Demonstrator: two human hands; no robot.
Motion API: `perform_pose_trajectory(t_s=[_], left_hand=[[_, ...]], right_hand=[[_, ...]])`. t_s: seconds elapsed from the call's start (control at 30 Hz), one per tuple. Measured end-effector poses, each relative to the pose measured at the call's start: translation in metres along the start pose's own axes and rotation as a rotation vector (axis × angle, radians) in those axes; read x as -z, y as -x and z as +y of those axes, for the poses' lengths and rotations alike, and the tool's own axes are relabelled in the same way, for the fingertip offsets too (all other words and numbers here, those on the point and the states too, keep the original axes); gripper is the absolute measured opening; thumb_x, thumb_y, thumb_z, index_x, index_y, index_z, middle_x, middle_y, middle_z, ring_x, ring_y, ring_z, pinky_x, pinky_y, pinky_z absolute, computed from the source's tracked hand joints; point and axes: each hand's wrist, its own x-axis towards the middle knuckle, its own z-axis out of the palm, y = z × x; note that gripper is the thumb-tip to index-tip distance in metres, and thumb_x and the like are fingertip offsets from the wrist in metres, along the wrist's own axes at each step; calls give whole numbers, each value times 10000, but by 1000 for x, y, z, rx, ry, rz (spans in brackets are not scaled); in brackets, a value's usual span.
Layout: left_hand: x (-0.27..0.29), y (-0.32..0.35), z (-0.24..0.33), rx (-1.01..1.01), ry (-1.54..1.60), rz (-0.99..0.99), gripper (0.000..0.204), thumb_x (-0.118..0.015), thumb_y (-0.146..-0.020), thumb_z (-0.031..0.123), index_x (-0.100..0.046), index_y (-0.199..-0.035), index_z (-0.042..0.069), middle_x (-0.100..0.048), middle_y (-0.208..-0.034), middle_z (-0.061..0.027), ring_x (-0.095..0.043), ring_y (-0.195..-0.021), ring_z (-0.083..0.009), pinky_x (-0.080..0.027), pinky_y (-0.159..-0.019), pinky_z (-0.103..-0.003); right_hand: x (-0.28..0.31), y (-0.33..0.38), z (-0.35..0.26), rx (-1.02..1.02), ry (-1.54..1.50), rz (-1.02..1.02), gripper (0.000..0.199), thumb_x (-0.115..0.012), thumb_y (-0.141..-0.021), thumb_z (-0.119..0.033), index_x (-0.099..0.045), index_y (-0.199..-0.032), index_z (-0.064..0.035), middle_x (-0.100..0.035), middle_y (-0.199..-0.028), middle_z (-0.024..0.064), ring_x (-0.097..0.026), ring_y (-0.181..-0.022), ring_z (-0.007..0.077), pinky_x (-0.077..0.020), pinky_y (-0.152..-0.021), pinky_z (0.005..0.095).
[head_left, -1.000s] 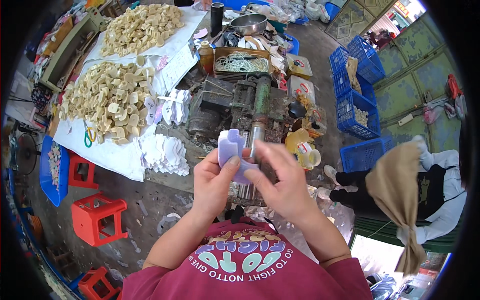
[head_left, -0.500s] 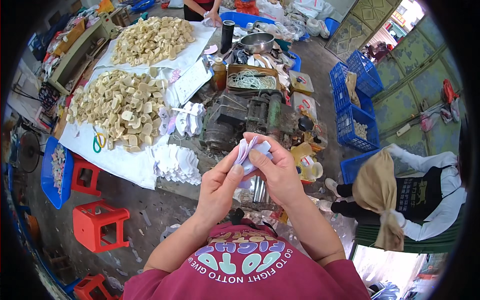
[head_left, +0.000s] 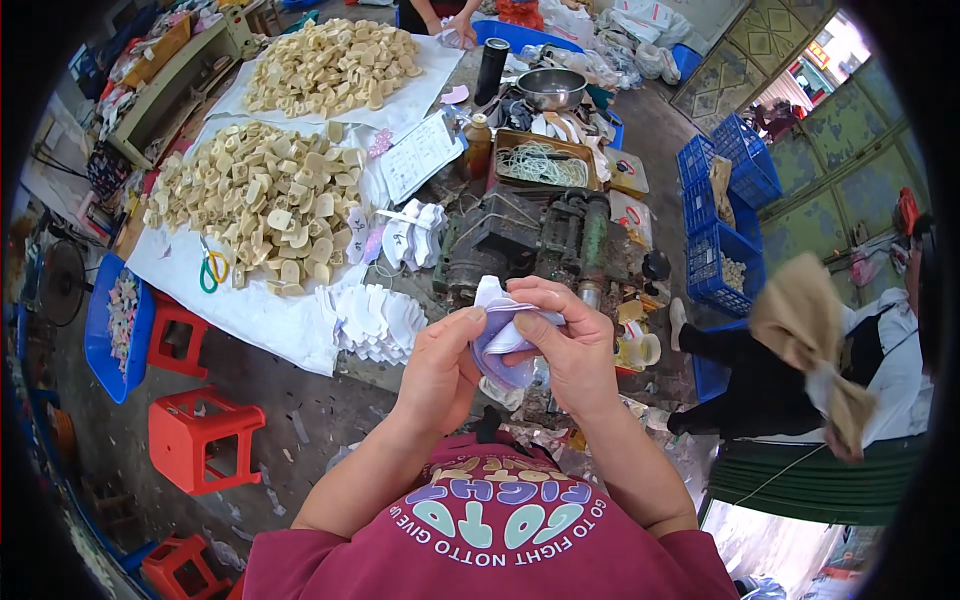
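Close in front of my chest, both hands hold a bundle of thin, pale lilac and white cut pieces, bent and partly fanned. My left hand pinches its left edge between thumb and fingers. On the other side my right hand grips the folded layers, its thumb across them. Just beyond the hands stands a dark, greasy machine with green parts. White scalloped cut pieces lie stacked on the table to the left, with another tied bundle behind them.
Two heaps of beige rounded pieces, a near one and a far one, cover the white sheet. Scissors lie beside them. Red stools stand left. Blue crates stand right, near a person with a brown sack.
The bundle has been spread and turned, showing more of its lilac face. My view has shifted slightly. The person at the right has moved, swinging the sack.
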Motion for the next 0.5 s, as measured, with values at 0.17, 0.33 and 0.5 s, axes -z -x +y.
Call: perform_pose_trajectory(t_s=[0.17,0.33,0.5], left_hand=[[7,-3,12,43,-89,0,253,-508,-947,209,-599,-1061,3,-651,-1004,-78,-628,-921,-156,-496,-826,-326],[12,-10,13,110,76,131,205,-531,-953,187,-642,-938,16,-648,-874,-42,-603,-793,-103,-483,-716,-274],[18,-6,11,86,72,177,212,-517,-957,195,-621,-937,12,-643,-866,-63,-614,-787,-141,-496,-731,-307]], right_hand=[[-4,-3,9,7,73,-6,146,-622,-879,-5,-659,-1019,-26,-552,-1144,65,-620,-947,145,-614,-657,261],[-9,3,15,207,354,-59,103,-620,-878,0,-644,-974,-28,-548,-1149,78,-597,-957,129,-574,-694,241],[-4,12,21,260,314,-180,160,-577,-839,100,-633,-948,-3,-614,-1069,95,-597,-967,151,-484,-836,268]])
